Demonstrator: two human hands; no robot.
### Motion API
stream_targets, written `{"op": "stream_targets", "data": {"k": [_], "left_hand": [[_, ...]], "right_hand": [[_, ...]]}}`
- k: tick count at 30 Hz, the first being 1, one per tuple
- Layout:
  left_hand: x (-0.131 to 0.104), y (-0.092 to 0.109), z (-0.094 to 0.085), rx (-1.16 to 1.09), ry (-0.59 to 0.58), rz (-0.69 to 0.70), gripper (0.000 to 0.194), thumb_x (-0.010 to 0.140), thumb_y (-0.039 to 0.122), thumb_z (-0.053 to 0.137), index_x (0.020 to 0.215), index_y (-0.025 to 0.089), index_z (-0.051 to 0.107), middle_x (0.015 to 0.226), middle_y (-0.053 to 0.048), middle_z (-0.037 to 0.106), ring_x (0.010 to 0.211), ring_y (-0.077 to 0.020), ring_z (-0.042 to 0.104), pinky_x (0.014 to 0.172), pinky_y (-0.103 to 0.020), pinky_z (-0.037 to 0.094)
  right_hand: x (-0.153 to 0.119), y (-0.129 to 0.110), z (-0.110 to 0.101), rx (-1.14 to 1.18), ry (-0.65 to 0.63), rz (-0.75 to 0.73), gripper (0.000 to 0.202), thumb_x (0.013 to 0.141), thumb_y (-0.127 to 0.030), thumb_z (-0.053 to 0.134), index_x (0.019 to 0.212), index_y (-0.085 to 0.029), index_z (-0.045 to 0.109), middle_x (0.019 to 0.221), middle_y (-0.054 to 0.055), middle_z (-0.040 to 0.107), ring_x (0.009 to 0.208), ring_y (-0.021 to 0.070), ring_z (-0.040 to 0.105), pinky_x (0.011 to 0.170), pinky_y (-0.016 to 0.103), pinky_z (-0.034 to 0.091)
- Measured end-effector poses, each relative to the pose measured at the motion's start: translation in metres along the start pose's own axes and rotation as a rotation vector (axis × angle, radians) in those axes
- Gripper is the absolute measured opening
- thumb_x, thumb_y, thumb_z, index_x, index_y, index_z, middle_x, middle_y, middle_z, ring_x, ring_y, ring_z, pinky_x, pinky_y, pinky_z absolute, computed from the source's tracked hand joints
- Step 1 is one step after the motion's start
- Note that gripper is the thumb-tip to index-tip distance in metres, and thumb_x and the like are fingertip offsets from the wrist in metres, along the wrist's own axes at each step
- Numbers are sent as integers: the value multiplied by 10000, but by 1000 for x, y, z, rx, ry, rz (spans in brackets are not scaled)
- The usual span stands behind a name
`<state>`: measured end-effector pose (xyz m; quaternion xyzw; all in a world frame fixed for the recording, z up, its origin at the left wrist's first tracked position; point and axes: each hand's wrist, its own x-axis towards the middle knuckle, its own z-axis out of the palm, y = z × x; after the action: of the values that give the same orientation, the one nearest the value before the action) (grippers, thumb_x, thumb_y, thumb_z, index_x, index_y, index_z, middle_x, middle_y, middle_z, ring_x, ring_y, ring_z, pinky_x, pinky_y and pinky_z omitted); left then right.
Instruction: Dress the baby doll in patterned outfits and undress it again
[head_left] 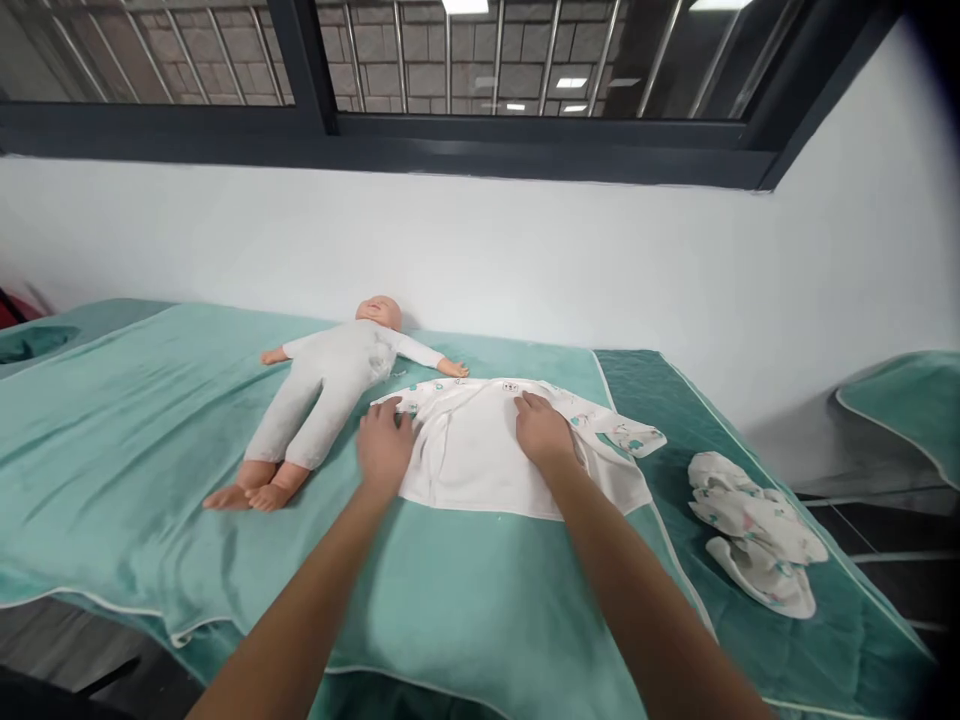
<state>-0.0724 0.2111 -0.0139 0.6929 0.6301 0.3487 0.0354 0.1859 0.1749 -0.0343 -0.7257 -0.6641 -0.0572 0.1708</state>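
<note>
A small white garment with printed sleeves (480, 460) lies spread out on the green cover, its pale inner side showing. My left hand (385, 445) rests at its left sleeve, fingers bent over the printed cloth; whether cloth is pinched there is hard to make out. On the upper middle of the garment, just right of the collar label, lies my right hand (541, 430), its fingers curled and pressed on the fabric. A baby doll in a white suit (341, 360) lies on its back to the left, one arm reaching close to the garment's top edge.
A crumpled printed cloth (754, 530) lies on the darker green mat (645, 385) at the right. The light green cover (150, 400) spreads under the doll. Behind stands a white wall (525, 260) below a dark window frame. Another green surface (907, 400) shows at the far right.
</note>
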Motion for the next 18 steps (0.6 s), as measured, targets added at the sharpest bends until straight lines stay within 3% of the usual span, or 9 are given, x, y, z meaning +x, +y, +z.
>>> {"op": "stream_targets", "data": {"k": [4,9,13,15,18], "left_hand": [[1,-23,-1,-48,-60,-39,453,915,307,430,1344,215,539,1107,-83,710,1079,-286,598,938,-429,462],[5,-17,6,85,-186,36,554,944,427,392,1480,290,371,1369,-110,583,1326,-319,446,1029,-543,377],[13,-17,9,116,-282,34,642,934,473,406,1522,246,284,1448,-149,493,1374,-340,391,1078,-582,329],[15,-19,10,69,-231,7,642,928,461,425,1515,236,296,1509,-150,407,1408,-336,350,1107,-562,322],[13,-22,9,-52,-38,11,514,938,365,417,1434,228,419,1551,-108,313,1438,-259,320,1147,-424,347]], "right_hand": [[-8,5,-2,33,4,12,450,946,-150,366,1356,-152,552,1446,90,520,1338,218,442,1110,347,350],[-16,1,-2,166,18,-7,414,937,-178,383,1266,-198,634,1420,35,553,1334,170,457,1140,316,332],[-15,-4,-2,245,-12,-76,409,932,-199,403,1273,-213,629,1437,19,535,1351,165,442,1165,330,302],[-14,-3,-3,277,-30,-90,402,932,-218,413,1270,-220,631,1443,12,528,1355,165,438,1168,335,300],[-12,0,-4,322,-58,-67,392,918,-220,439,1252,-228,643,1439,5,533,1345,171,452,1164,342,309]]}}
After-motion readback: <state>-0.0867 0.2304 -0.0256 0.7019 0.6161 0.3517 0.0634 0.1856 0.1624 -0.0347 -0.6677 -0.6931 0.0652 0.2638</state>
